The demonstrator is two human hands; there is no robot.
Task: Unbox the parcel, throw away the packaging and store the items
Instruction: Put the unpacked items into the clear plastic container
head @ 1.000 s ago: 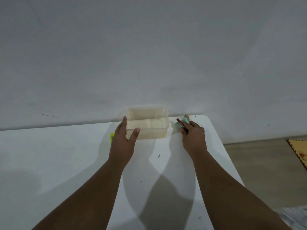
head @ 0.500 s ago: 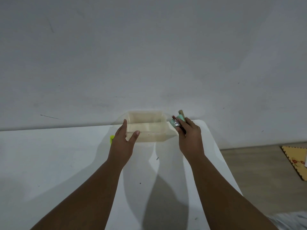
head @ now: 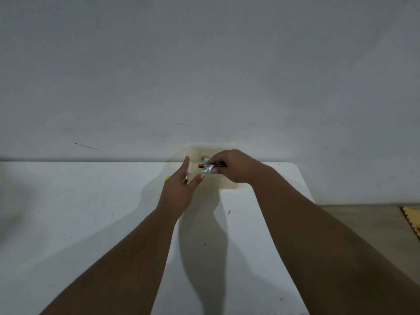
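Plastic-wrapped items gripped over box

The right hand, a second ago on the bench just right of the translucent box, has swung left and now hangs over the box, its grip closed on the small bundle of items. The left hand has let go of the box wall, it seems, fingers spread beneath the bundle.
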